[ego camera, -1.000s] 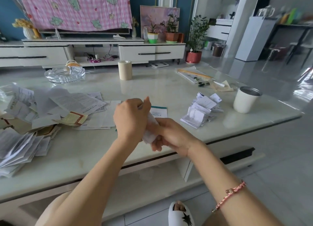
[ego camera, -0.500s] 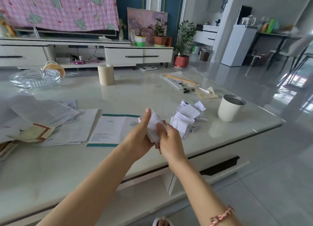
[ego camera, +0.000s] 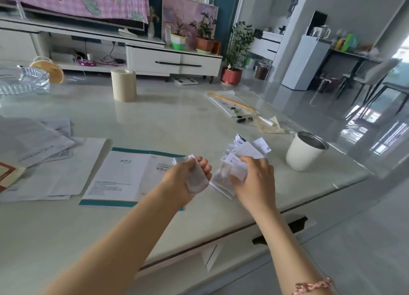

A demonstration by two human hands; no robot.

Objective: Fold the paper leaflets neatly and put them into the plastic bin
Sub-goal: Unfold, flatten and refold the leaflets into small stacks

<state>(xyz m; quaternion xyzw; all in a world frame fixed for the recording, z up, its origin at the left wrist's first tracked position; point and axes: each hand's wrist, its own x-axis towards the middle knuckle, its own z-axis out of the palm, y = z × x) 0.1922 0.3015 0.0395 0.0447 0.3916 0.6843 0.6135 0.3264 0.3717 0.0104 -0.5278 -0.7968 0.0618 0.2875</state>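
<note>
leaflet [ego camera: 197, 178], one, in left grip [ego camera: 180, 185]

Open tabletop [ego camera: 177, 117] centre; leaflet pile [ego camera: 247, 149], white cup [ego camera: 305, 155] block right side.

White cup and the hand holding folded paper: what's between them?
Head view: a pile of folded leaflets lies between the white cup and the folded leaflet in the left hand; the right hand grips that pile.
</note>
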